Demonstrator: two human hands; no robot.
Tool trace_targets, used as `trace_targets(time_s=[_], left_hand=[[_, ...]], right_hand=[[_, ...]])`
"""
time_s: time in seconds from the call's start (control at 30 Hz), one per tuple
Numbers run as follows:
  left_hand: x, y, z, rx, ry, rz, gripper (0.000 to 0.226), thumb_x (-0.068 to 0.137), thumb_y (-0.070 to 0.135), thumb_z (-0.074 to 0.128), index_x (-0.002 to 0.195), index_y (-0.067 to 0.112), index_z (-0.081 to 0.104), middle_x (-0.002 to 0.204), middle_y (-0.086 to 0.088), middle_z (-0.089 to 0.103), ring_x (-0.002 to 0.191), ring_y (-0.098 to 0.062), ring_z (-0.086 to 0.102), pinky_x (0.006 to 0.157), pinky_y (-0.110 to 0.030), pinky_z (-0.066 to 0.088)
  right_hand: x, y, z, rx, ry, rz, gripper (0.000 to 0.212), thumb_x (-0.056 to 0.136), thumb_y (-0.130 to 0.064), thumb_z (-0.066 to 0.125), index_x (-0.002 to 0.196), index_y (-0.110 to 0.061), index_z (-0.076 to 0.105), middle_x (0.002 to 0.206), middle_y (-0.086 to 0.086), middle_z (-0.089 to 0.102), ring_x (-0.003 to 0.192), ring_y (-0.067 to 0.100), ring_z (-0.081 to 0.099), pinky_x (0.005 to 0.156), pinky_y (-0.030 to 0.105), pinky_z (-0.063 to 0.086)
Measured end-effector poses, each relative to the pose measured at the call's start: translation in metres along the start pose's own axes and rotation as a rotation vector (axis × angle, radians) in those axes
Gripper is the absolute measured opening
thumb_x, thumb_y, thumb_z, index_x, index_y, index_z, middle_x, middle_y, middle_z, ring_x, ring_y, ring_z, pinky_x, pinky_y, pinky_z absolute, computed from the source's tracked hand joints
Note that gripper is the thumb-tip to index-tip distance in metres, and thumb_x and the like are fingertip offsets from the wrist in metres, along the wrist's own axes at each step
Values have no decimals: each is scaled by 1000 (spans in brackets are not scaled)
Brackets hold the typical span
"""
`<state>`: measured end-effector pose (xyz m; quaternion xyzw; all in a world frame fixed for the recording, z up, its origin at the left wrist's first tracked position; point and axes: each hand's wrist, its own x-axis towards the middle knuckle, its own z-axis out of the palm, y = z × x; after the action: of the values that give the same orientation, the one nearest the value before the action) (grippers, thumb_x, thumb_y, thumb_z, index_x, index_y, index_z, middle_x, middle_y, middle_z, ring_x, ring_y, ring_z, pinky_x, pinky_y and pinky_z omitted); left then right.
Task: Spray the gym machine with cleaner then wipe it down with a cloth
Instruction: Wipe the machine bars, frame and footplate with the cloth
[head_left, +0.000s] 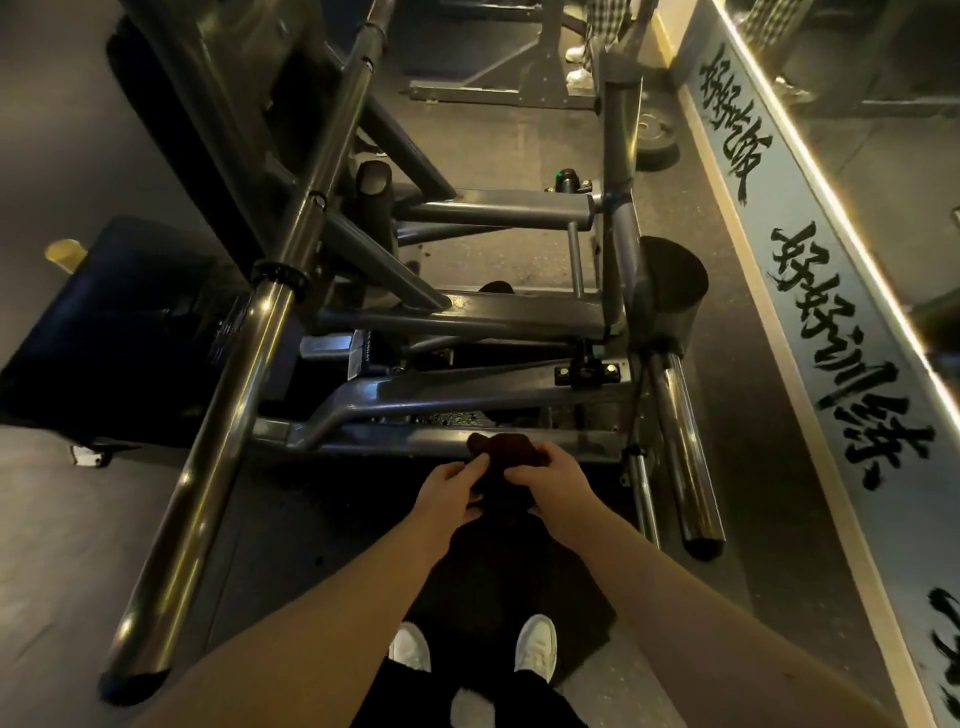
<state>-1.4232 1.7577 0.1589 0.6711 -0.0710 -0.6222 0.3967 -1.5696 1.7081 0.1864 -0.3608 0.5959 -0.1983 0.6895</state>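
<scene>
A dark brown bunched cloth (511, 451) is held between both hands, just in front of the lowest crossbar of the grey steel-tube gym machine (467, 397). The left hand (454, 491) has its fingers curled, pinching the cloth's left edge against the thumb. The right hand (553, 483) has its fingers bent over the cloth's right side and gripping it. The fingers of the two hands lie close together with the fabric bulging up beyond their tips. Whether the cloth touches the crossbar cannot be told. Beyond the fingers the machine's grey bars rise in steps, and wet-looking spots show on the floor plate just past the crossbar. Left of the fingers a long polished chrome bar (234, 415) runs diagonally, with a black padded seat (119, 322) further left. Right of the fingers a shorter chrome weight peg (685, 447) points toward the person, and further right stands a pale wall panel with black brush lettering (810, 291). Below the wrists, a pair of white shoes (537, 642) stands on the dark rubber floor (753, 467).
</scene>
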Motion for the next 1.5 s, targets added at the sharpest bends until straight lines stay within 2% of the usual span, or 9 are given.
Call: trace_targets(time_s=[0.23, 0.37, 0.53, 0.67, 0.77, 1.0, 1.23, 1.33, 1.5], left_hand=[[70, -12, 21, 3, 145, 93, 20, 98, 25, 69, 118, 20, 67, 115, -6, 72, 103, -23, 72, 95, -42, 60], [132, -19, 25, 44, 133, 189, 8, 99, 27, 69, 106, 27, 67, 110, -3, 71, 101, -20, 71, 95, -40, 59], [220, -27, 20, 31, 73, 285, 7, 100, 20, 66, 101, 15, 71, 96, -7, 75, 87, -21, 72, 72, -28, 62], [300, -40, 5, 168, -25, 436, 12, 101, 15, 65, 98, 18, 76, 97, -4, 79, 106, -29, 72, 98, -44, 57], [334, -39, -7, 361, -75, 604, 9, 99, 25, 69, 102, 22, 77, 102, -2, 78, 104, -22, 73, 101, -49, 56], [385, -41, -19, 603, -43, 964, 8, 96, 35, 72, 102, 29, 73, 89, 15, 77, 84, 3, 72, 77, -19, 55], [388, -32, -26, 592, -6, 1114, 18, 92, 37, 75, 105, 24, 74, 95, 1, 77, 95, -18, 73, 97, -48, 58], [377, -23, -25, 623, -59, 1116, 10, 97, 31, 71, 105, 26, 74, 95, 3, 78, 96, -14, 73, 98, -46, 57], [377, -13, -23, 622, -189, 1114, 32, 103, 28, 61, 134, 22, 65, 120, 5, 73, 114, -9, 67, 106, -37, 53]], right_hand=[[72, 13, -5, 31, 39, -47, 32, 93, -1, 67, 113, -26, 63, 113, 5, 69, 103, 23, 68, 86, 41, 61], [136, 41, -4, 98, 77, -85, 38, 93, -2, 67, 122, -28, 65, 113, 4, 70, 102, 22, 71, 89, 45, 62], [223, 80, -8, 276, 96, -120, 29, 97, -5, 65, 122, -20, 65, 110, 8, 74, 97, 25, 73, 76, 37, 62], [293, 110, -16, 337, 13, -197, 27, 95, -3, 66, 116, -20, 68, 114, 10, 74, 106, 30, 71, 99, 56, 55], [321, 120, -19, 323, -61, -302, 35, 92, 5, 66, 119, -16, 67, 117, 13, 73, 111, 32, 69, 104, 57, 52], [386, 160, -3, 280, -160, -622, 46, 90, 6, 68, 133, -11, 61, 121, 15, 73, 113, 31, 70, 101, 50, 55], [391, 151, 11, 355, -125, -630, 54, 87, 0, 75, 136, -14, 58, 120, 13, 74, 107, 32, 73, 98, 58, 55], [370, 138, 6, 287, -162, -571, 45, 89, -6, 75, 132, -14, 62, 115, 11, 76, 108, 29, 73, 103, 55, 53], [360, 103, -11, 150, 24, -655, 43, 86, 4, 74, 123, -16, 65, 114, 11, 73, 101, 29, 71, 78, 43, 61]])
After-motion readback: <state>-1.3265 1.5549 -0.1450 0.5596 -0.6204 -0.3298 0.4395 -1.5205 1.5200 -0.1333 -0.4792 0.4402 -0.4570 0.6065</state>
